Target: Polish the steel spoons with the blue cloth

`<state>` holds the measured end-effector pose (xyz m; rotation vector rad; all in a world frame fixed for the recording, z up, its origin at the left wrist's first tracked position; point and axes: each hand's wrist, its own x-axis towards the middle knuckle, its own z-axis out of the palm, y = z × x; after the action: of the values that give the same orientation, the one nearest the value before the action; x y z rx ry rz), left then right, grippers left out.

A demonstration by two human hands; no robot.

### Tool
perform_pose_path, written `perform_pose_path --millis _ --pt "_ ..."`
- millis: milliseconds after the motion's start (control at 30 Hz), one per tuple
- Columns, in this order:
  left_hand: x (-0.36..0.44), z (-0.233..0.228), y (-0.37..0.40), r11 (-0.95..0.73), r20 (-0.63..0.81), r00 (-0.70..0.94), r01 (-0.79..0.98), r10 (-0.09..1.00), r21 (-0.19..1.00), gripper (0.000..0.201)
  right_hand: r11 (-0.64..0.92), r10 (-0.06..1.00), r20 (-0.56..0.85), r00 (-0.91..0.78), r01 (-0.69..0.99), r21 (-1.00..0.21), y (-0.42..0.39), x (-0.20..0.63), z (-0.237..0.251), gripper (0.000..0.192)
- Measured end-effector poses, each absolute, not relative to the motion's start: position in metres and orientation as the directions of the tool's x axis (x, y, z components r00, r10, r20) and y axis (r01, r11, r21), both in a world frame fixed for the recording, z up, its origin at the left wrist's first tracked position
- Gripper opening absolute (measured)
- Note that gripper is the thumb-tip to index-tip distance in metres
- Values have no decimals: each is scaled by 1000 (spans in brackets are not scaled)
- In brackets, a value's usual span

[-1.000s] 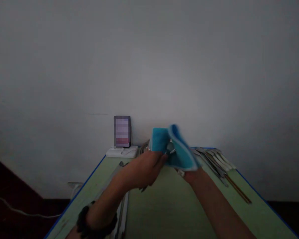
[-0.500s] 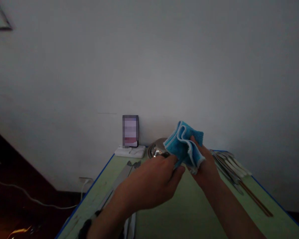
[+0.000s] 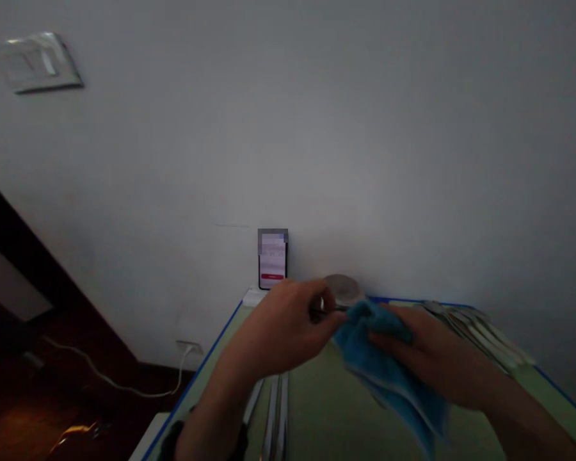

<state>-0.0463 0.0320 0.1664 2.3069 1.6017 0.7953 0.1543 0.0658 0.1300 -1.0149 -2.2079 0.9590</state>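
Note:
My left hand [image 3: 288, 326] is closed on the end of a thin metal utensil [image 3: 327, 311], whose other end runs into a blue cloth [image 3: 388, 371]. Most of the utensil is hidden, so its kind is unclear. My right hand [image 3: 429, 352] grips the cloth, fingers pressed into its upper fold, and the rest of the cloth hangs down toward the green table [image 3: 317, 410]. Both hands meet above the middle of the table. A black band sits on my left wrist.
A round metal bowl [image 3: 342, 289] sits at the table's far edge, beside a phone [image 3: 272, 258] propped on a white stand. Several utensils [image 3: 480, 330] lie in a row on the right; a few more [image 3: 274, 410] lie at lower left. A wall switch [image 3: 33, 61] is upper left.
The cloth has dropped from a raised bunch to hanging below my right hand. My left hand now pinches the utensil at the cloth's edge. The view has swung left.

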Motion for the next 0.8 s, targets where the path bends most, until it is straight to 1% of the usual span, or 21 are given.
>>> perform_pose_path --millis 67,133,233,333,400,433,467,500,567,667,733,800 --pt "-43 165 30 -408 306 293 800 906 441 17 494 778 111 -618 494 -715 58 151 129 14" --pt "-43 165 30 -422 306 313 804 899 418 19 509 765 89 -638 514 -691 55 145 127 13" --pt "-50 164 37 -395 318 270 803 909 446 26 500 801 147 -580 513 -698 64 132 129 16" --pt "-60 161 52 -352 344 176 748 922 563 28 433 886 245 -394 513 -742 88 120 137 29" --pt "-67 157 62 -347 345 141 661 928 666 26 390 920 305 -247 481 -785 104 115 143 32" --pt "-70 154 68 -345 342 127 614 931 710 24 384 923 323 -208 468 -796 111 112 144 33" --pt "-73 151 73 -336 340 105 577 935 745 21 386 922 329 -203 462 -798 116 110 145 33" --pt "-76 149 77 -317 337 68 551 939 772 19 395 918 320 -234 462 -794 121 108 145 34" --pt "-83 143 86 -251 320 -48 514 946 820 19 415 895 259 -364 463 -783 127 103 143 32" --pt "-90 137 97 -180 295 -215 430 931 885 30 446 824 173 -539 431 -784 135 97 140 27" --pt "-90 134 101 -181 289 -258 372 922 910 30 458 812 168 -559 431 -777 142 96 139 25" --pt "-86 132 104 -180 271 -234 350 934 919 26 436 855 195 -481 463 -771 149 100 138 26"
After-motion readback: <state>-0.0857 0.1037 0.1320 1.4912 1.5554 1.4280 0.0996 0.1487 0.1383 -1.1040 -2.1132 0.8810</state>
